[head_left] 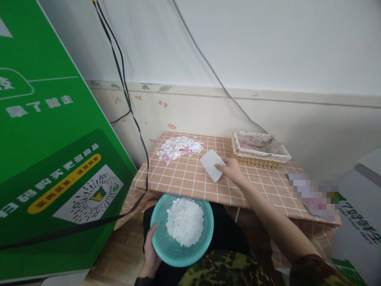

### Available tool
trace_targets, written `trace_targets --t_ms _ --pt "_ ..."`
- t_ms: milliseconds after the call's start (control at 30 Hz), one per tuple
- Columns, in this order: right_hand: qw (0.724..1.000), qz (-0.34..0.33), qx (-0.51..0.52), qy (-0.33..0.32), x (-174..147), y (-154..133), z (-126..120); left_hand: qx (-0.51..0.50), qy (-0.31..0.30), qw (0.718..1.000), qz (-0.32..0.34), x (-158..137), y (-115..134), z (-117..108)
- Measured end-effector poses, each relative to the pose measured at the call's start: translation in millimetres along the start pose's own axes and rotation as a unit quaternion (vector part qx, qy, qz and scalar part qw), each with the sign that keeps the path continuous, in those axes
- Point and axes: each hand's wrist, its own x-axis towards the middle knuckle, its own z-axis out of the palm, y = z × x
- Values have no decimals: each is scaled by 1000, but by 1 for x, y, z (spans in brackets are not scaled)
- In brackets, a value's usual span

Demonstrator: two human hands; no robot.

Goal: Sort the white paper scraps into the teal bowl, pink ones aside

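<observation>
My left hand [150, 251] grips the left rim of a round teal plastic colander [160, 248], which rests over my lap. A heap of small torn white paper pieces [185, 222] fills its middle. Over the table, my right hand [229, 168] pinches the right edge of a flat white rectangular card [212, 163], thumb on top. Left of the card, a loose pile of white and pink paper scraps [180, 147] lies on the checked tablecloth [190, 174].
A wicker basket [257, 161] with a patterned cloth lining stands at the back right. A partly blurred flat packet [311, 196] lies near the right edge. At left rises a green panel [59, 131], with a dark strap [145, 159] hanging before it. The wall is behind.
</observation>
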Motion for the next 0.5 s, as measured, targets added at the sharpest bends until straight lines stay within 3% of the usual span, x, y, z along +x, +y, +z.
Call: trace_targets --t_ms 100,233,367,500 --pt "991 -8 130 7 -10 1 -13 -6 -2 1000 5 1 0 -2" --pt "960 -37 262 92 -34 -2 -43 -4 8 1000 7 -1 1 -1" --pt "912 -103 334 213 -55 16 -96 2 11 1000 12 -1 0 0" --pt "844 -97 328 414 -63 71 -167 10 28 1000 9 1 0 -2"
